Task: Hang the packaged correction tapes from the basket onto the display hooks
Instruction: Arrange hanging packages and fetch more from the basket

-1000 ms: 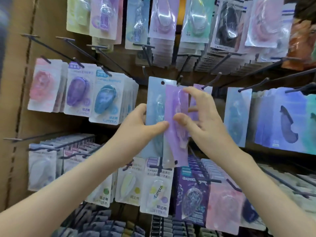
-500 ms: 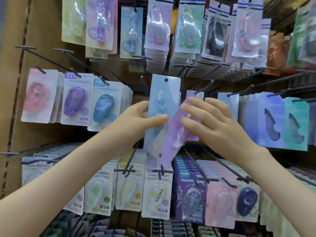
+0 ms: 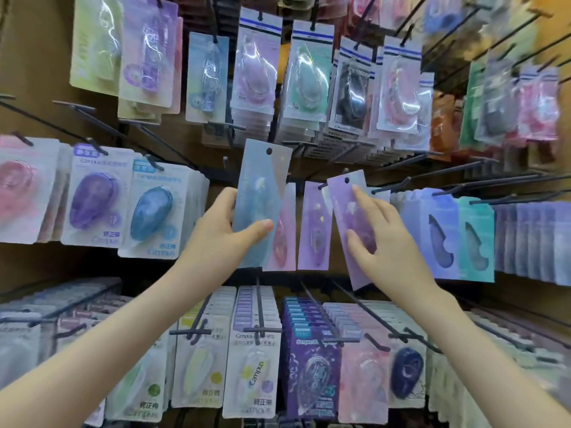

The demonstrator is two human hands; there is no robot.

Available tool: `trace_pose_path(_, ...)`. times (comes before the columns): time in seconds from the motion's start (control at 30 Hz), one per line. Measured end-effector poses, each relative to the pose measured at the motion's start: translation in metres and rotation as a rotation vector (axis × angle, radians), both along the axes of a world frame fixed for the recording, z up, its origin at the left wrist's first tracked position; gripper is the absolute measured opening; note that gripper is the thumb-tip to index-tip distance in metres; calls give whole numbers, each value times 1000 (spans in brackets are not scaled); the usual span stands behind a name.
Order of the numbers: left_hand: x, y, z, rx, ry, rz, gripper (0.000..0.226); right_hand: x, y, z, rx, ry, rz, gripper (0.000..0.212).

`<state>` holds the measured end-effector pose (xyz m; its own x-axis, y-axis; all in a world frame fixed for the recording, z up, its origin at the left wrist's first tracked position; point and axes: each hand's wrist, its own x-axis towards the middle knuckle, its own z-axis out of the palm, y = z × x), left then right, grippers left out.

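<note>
1. The display wall [image 3: 34,72] fills the view: brown board with rows of black hooks [image 3: 260,307] crowded with carded correction tapes in pink, purple, blue, green and yellow.
2. The blue pack [image 3: 261,208] is a long, pale blue card with a clear blister over a faint tape. It is held nearly upright in front of the middle row, with a round hanging hole near its top edge.
3. The purple pack [image 3: 352,217] is a lilac card of the same long shape. It leans with its top to the left, just right of two hanging packs, one pink [image 3: 282,233] and one lilac [image 3: 315,227]. Its hole is close beside a hook tip, on no hook.
4. The left hand [image 3: 222,230] grips the blue pack low down, with the thumb pressed across the front and the fingers curled round the left edge.
5. The right hand [image 3: 389,242] holds the purple pack with the thumb low on its face and the forefinger stretched up toward the hole. The other fingers are hidden.
</note>
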<state>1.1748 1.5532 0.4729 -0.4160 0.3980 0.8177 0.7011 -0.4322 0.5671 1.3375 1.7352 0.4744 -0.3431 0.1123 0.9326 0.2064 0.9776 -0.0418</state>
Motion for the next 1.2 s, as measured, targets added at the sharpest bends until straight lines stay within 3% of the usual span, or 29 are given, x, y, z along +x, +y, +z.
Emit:
trace_pose_path(0.7, 2, 4, -8, -90, 292, 282, 31, -12, 3, -7, 25, 128, 170, 67)
trace_pose_path(1.07, -2, 9, -13, -174, 304, 397, 31, -29, -3, 14, -148, -146, -19, 69)
trace_pose_path(1.2, -2, 8, -11, -152, 192, 381, 38, -59, 2, 27, -248, -260, -78, 81)
